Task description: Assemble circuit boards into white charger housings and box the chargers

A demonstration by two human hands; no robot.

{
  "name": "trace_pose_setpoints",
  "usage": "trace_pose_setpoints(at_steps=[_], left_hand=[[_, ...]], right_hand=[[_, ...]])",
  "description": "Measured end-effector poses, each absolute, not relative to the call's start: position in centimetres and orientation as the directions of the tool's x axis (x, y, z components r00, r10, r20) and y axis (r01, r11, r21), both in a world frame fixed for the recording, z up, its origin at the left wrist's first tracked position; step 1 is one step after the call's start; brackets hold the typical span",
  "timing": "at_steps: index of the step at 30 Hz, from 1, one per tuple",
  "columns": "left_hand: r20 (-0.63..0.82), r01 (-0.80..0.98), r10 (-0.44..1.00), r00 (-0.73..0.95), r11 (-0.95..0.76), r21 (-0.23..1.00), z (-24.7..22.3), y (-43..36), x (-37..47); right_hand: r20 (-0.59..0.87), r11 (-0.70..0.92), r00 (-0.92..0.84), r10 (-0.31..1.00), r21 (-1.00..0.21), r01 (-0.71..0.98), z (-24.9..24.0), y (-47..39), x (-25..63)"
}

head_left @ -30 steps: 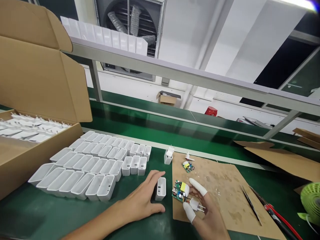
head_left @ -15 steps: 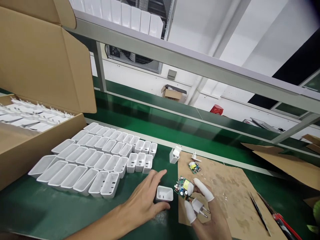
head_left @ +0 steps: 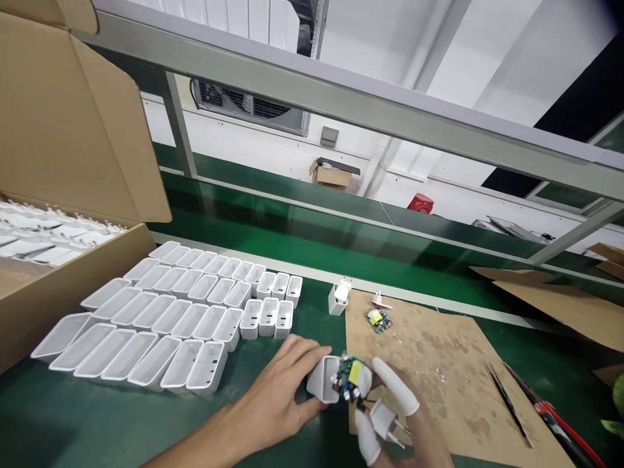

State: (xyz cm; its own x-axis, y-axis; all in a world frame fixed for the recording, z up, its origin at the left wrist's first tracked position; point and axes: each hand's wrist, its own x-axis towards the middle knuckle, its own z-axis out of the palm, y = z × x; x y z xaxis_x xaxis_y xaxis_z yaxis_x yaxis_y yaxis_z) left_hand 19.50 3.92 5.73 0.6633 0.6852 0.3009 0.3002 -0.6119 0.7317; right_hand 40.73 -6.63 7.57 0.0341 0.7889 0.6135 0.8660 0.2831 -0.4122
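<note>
Tilted on its side, a white plastic charger housing (head_left: 322,379) is held between the thumb and fingers of my left hand (head_left: 280,390), its open end facing right. My right hand (head_left: 397,416), with white finger cots on thumb and finger, grips a green circuit board (head_left: 351,376) that carries a yellow transformer. Hanging below the board, apparently by short wires, is a white two-pin plug cap (head_left: 385,421). The board's left edge is at the mouth of the housing. Rows of empty white housings (head_left: 166,318) stand to the left.
A brown cardboard sheet (head_left: 439,390) lies on the green bench, bearing another circuit board (head_left: 379,320), a plug piece (head_left: 381,300) and tweezers (head_left: 509,404). Red-handled pliers (head_left: 550,413) lie at right. A housing with a plug cap (head_left: 338,299) stands behind. An open carton (head_left: 97,273) occupies the left.
My left hand has lifted and tipped the housing so its mouth turns toward the board. My right hand has brought the board left to the opening. The view has shifted slightly.
</note>
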Motion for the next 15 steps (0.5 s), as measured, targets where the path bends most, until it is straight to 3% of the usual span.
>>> trace_pose_setpoints(at_steps=[4, 10, 15], left_hand=[[0.283, 0.295, 0.674, 0.682, -0.608, 0.737, 4.86, 4.16, 19.24], [0.192, 0.301, 0.686, 0.702, -0.529, 0.793, 4.55, 4.14, 19.0], [0.207, 0.273, 0.677, 0.706, -0.53, 0.803, 4.88, 4.15, 19.05]], right_hand=[[0.583, 0.28, -0.058, 0.81, -0.299, 0.912, 7.8, -7.09, 40.34], [0.503, 0.324, -0.142, 0.853, -0.295, 0.899, 8.02, -6.83, 40.21], [0.474, 0.342, -0.21, 0.855, -0.212, 0.916, 8.28, -6.66, 40.39]])
